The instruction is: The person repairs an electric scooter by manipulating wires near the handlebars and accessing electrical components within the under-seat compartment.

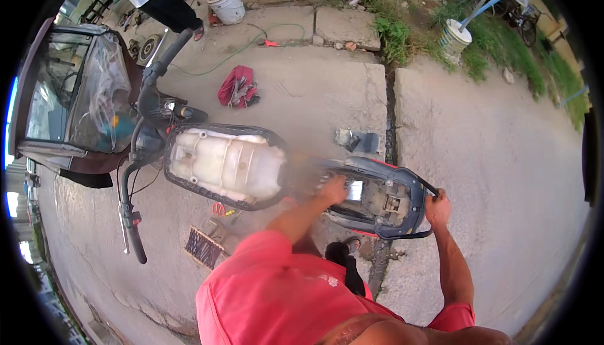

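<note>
A two-wheeled scooter stands across the view, its handlebar (154, 96) at the left. Behind the handlebar lies a pale ribbed plastic panel (229, 164) with a black edge, apparently the upturned underside of the seat. My left hand (333, 189) reaches into the uncovered rear frame (371, 167), beside a part with a white label (355, 191). Its fingers curl downward, and what they hold, if anything, is hidden. At the tail, my right hand (438, 208) is closed around the black rear grab rail (420, 230).
A red cloth bundle (238, 87) and a dark part (358, 141) lie on the concrete beyond the scooter. On the near side are a dark ridged mat (202, 247) and red-handled pliers (218, 208). White buckets (226, 6) and a person in dark trousers (170, 8) stand farther off.
</note>
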Tool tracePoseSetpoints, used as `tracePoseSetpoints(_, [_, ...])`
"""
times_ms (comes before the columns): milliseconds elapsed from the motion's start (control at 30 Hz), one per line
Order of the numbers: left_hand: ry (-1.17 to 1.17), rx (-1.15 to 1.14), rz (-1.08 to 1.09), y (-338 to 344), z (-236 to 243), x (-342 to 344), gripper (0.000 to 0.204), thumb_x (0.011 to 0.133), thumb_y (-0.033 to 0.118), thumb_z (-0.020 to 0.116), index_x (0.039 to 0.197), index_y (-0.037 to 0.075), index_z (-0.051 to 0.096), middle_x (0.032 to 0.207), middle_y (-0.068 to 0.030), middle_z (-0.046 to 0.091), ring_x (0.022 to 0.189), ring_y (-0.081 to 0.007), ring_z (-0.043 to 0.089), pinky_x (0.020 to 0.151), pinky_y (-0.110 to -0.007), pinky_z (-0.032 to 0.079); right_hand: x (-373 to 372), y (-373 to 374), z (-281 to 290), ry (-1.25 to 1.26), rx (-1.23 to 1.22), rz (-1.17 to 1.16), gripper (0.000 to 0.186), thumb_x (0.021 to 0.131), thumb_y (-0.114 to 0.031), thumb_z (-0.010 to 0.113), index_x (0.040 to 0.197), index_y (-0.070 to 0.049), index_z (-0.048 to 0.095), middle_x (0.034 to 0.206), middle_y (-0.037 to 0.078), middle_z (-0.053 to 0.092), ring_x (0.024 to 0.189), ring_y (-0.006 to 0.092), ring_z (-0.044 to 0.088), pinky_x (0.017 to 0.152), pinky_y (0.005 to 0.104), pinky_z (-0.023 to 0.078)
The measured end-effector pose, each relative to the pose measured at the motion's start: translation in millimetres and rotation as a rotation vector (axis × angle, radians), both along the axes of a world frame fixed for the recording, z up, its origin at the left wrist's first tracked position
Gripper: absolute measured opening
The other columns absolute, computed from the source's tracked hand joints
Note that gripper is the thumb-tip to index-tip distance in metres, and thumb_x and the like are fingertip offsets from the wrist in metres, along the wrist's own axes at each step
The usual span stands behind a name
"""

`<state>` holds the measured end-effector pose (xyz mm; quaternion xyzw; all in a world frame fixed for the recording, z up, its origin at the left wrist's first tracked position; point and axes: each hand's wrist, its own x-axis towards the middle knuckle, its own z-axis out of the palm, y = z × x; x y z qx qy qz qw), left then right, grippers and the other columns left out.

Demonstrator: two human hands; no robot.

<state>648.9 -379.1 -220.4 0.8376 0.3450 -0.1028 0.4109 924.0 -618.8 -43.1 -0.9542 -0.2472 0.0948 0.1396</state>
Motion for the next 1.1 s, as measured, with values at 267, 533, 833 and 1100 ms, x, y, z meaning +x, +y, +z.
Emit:
tracePoseSetpoints(267, [-0.008,-0.058,0.316,-15.8,2.1,-4.7,0.065,0.09,0.036,0.069,0.142,0.005,0.045,0.138,-0.0264,0.057,0.128,-0.0425,0.057,0.108,-0.052,0.046,-0.9,10.1,14.5,0.092,-0.078,0.023,0.045,0.085,-0.034,0.068,0.117,-0.001,0.066,0.096,0.022,0.074,0.094,0.0414,0.072,0.086,0.0507,0.056])
tracePoseSetpoints(533, [0.086,0.163,0.605,-41.3,-14.9,5.8,0.074,0.089,0.037,0.069,0.147,0.003,0.04,0.127,-0.0248,0.066,0.119,-0.0446,0.063,0.105,-0.05,0.048,-2.6,8.8,17.2,0.089,-0.056,0.031,0.047,0.083,-0.035,0.068,0.114,0.001,0.067,0.098,0.026,0.074,0.098,0.0447,0.071,0.088,0.0524,0.055])
tracePoseSetpoints(833, [0.098,0.236,0.352,-56.8,-5.0,17.5,0.069,0.087,0.034,0.066,0.151,0.019,0.046,0.14,-0.0213,0.054,0.133,-0.0431,0.049,0.11,-0.052,0.046,-4.2,4.2,30.9,0.096,-0.018,0.061,0.045,0.085,-0.035,0.065,0.109,0.003,0.065,0.104,0.031,0.071,0.102,0.0473,0.07,0.092,0.0534,0.054])
tracePoseSetpoints(1100, [0.315,0.436,0.067,-81.7,-10.7,29.8,0.057,0.086,0.039,0.068,0.137,0.015,0.06,0.142,-0.0176,0.051,0.136,-0.0378,0.046,0.105,-0.06,0.044,-0.2,2.3,22.6,0.103,0.046,0.076,0.046,0.082,-0.035,0.067,0.106,0.005,0.067,0.097,0.032,0.071,0.097,0.0489,0.07,0.089,0.0532,0.055])
